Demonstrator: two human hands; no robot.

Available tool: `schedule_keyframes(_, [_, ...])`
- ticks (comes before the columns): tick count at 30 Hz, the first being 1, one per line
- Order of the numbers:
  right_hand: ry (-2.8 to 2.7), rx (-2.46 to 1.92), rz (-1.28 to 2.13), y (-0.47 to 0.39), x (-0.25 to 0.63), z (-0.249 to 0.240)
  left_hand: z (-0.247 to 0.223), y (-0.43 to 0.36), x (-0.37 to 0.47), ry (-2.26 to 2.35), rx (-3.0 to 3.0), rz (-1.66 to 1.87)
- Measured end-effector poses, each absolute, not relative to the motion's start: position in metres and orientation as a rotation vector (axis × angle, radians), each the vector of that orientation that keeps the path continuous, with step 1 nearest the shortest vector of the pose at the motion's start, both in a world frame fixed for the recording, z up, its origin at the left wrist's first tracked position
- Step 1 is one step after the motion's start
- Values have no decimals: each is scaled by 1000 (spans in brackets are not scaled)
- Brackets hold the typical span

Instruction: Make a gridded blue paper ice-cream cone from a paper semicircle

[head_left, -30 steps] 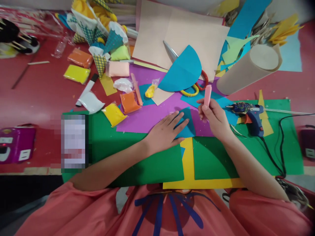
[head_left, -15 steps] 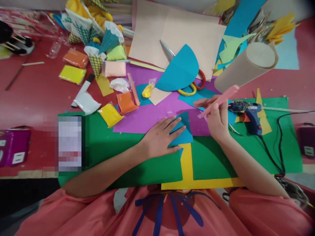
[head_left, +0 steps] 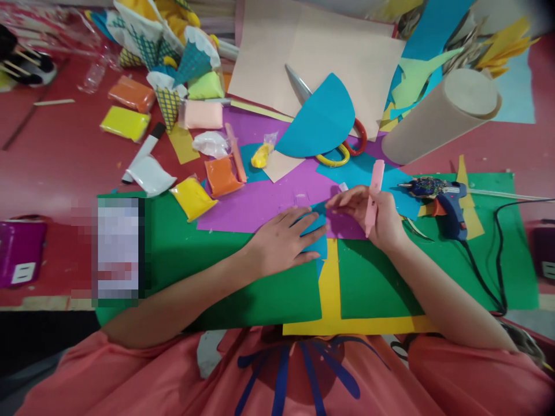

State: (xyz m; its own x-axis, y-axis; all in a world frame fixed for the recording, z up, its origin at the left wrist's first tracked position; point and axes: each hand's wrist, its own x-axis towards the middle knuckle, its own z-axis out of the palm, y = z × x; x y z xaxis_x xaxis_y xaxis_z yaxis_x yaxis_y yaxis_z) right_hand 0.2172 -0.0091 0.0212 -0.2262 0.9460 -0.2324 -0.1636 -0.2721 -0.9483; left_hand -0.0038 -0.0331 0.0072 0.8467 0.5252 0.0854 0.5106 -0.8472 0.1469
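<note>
My left hand [head_left: 284, 240] lies flat with spread fingers on a small blue piece of paper [head_left: 319, 245], covering much of it. Just to its right, my right hand [head_left: 376, 216] grips a pink highlighter [head_left: 374, 199] against the palm with the thumb. The highlighter points almost straight away from me, and the fingertips of that hand reach the blue piece's upper right edge. Beneath both lies purple paper [head_left: 243, 202] on a green sheet [head_left: 195, 289]. A strip of yellow paper [head_left: 330, 283] runs toward me below the blue piece.
Scissors [head_left: 358, 138] lie under a blue half-circle [head_left: 321, 121] beyond my hands. A glue gun [head_left: 453, 211] with its cord lies right, near a beige paper roll [head_left: 433, 124]. Clay packets [head_left: 193, 199], a marker [head_left: 145, 153] and paper cones [head_left: 167, 98] sit left.
My right hand has moved left and slightly toward me, up to the blue piece. The highlighter has swung from a slant to nearly upright in view. My left hand stays in place.
</note>
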Motion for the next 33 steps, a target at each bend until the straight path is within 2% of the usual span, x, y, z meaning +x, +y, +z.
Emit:
schedule_keyframes(7, [-1157, -1268, 1407, -20, 223, 17, 6, -36, -6, 881, 2926, 285])
schedule_keyframes(12, [-1341, -1291, 1408, -20, 228, 23, 8, -39, -8, 910, 2924, 366])
schedule_keyframes(23, [-1601, -1356, 1225, -18, 225, 21, 10, -46, -2, 987, 2940, 259])
schedule_keyframes(33, [-1624, -1371, 1222, -16, 224, 20, 9, -46, -1, 991, 2931, 258])
